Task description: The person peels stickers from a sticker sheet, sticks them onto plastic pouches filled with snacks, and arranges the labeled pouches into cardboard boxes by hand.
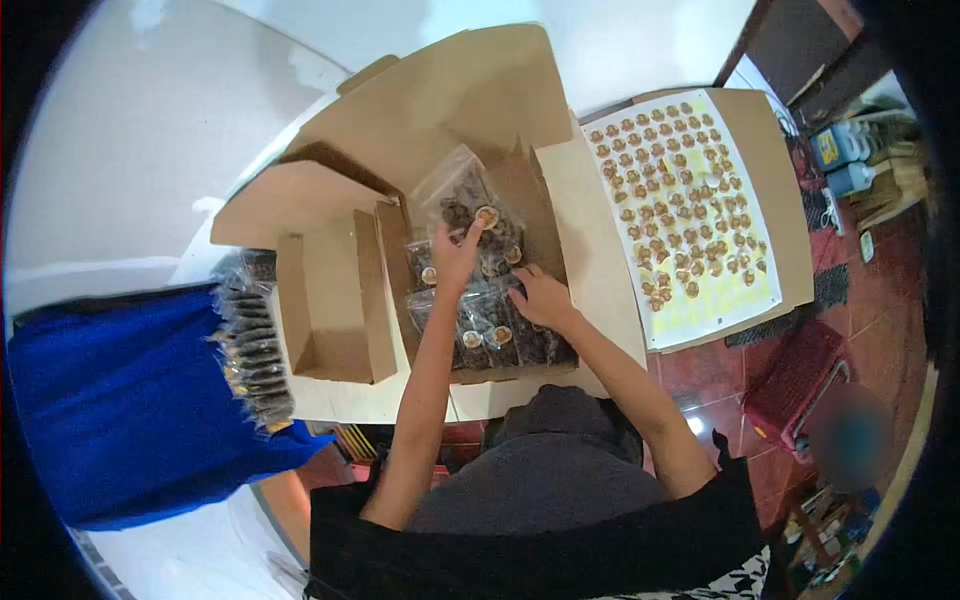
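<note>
My left hand (455, 258) grips a clear plastic bag (462, 185) of dark contents, its thumb beside a round gold-and-white sticker (487, 217) on the bag. The bag leans up at the back of an open cardboard box (557, 225). My right hand (543, 298) rests with fingers apart on other filled bags (485, 305) in the same box. Round stickers (502, 335) show on several of these bags. What the bags contain is too small to name exactly.
Left of the box stands a second open cardboard box (335, 290). Beyond it lies a row of filled bags (252, 345) beside a blue cloth (110, 400). To the right, a white sheet (690, 325) with many round stickers lies on cardboard (775, 220). A red crate (795, 370) is on the floor.
</note>
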